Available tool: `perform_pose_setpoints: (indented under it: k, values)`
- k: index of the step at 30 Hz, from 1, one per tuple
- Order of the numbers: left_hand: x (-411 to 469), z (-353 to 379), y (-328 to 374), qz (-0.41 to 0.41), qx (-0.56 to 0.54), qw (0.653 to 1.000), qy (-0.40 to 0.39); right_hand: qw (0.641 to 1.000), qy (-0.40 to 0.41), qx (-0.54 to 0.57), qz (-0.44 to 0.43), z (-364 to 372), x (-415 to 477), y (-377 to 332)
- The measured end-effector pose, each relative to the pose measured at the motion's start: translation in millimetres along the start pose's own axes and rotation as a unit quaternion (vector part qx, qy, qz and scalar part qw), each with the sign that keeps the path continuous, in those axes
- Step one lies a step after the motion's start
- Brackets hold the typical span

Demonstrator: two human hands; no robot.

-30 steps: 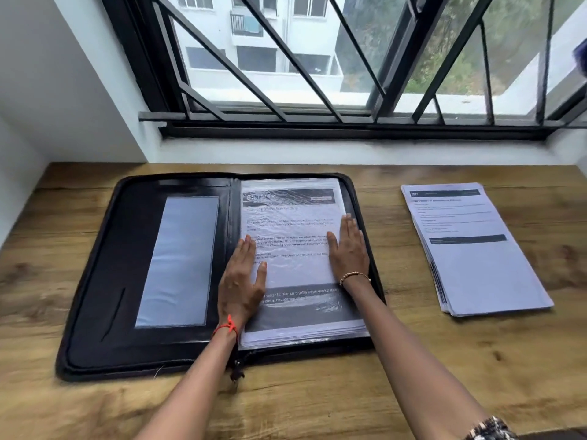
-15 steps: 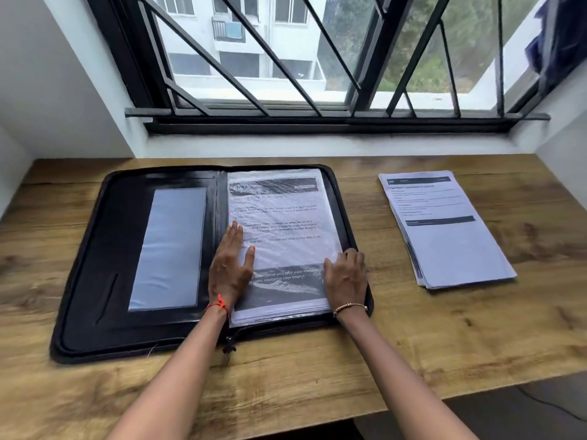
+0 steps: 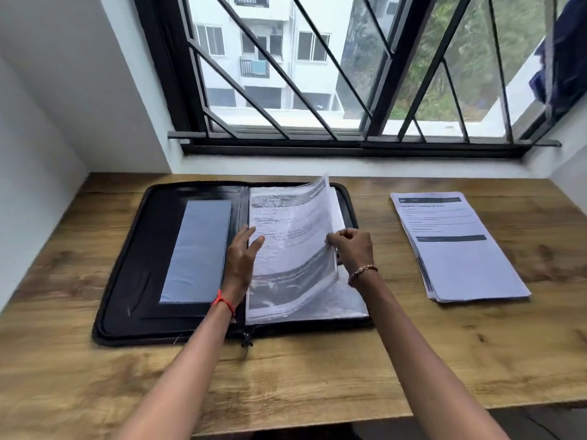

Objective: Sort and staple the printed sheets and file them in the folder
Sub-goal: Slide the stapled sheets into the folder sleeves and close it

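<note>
Mid-filing, the right hand [image 3: 352,246] pinched the raised edge of the top sleeve [image 3: 292,242], the left hand [image 3: 243,258] lying open-fingered just left; next, probably flipping it across the folder [image 3: 143,249].

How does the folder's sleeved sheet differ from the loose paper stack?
The plastic-sleeved printed sheet sits in the black zip folder; the loose white paper stack lies on the wooden table. The sleeved sheet curls up, pinched by the right hand; the stack lies flat, untouched. Both show dark printed bands.
</note>
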State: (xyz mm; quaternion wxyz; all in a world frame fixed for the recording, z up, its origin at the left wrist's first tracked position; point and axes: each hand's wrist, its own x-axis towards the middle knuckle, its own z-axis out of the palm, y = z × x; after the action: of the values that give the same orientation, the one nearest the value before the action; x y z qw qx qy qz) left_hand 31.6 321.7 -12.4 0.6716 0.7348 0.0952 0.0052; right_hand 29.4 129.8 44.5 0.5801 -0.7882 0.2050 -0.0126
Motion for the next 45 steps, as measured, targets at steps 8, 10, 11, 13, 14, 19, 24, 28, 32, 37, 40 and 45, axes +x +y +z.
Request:
perform_pose_setpoints:
  k: [8, 10, 11, 13, 14, 19, 24, 28, 32, 37, 40, 45]
  values:
    - [-10, -47, 81, -0.042, -0.121, 0.989, -0.074, 0.985, -0.059, -0.039, -0.155, 92, -49, -83]
    - [-12, -60, 94, -0.033, -0.133, 0.988, -0.075, 0.971, -0.099, -0.061, -0.208, 115, -66, -94]
    - [-10, -69, 97, -0.022, -0.139, 0.988, -0.067, 0.962, -0.131, -0.060, -0.230, 126, -74, -98]
    - [-7, -91, 95, -0.023, -0.148, 0.987, -0.059, 0.943, -0.205, -0.072, -0.253, 147, -84, -101]
    - [-6, -102, 92, -0.031, -0.149, 0.987, -0.058, 0.932, -0.247, -0.081, -0.250, 155, -87, -101]
    - [-3, -157, 63, -0.100, -0.061, 0.993, -0.017, 0.883, -0.428, -0.109, -0.159, 167, -70, -77]
    - [9, -187, 41, -0.142, -0.006, 0.990, -0.010, 0.886, -0.345, -0.258, -0.173, 159, -35, -20]
    - [25, -197, 6, -0.152, 0.158, 0.974, 0.052, 0.835, -0.353, -0.374, -0.197, 158, -20, 26]
    - [16, -169, -23, -0.120, 0.386, 0.914, 0.025, 0.792, -0.334, -0.444, -0.254, 161, -20, 49]
    - [3, -150, -57, -0.093, 0.496, 0.863, 0.014, 0.786, -0.307, -0.453, -0.287, 163, -18, 59]
    - [5, -147, -59, -0.103, 0.514, 0.851, 0.026, 0.785, -0.308, -0.455, -0.286, 164, -16, 60]
    - [9, -133, -53, -0.133, 0.535, 0.831, 0.079, 0.787, -0.358, -0.438, -0.249, 163, -10, 53]
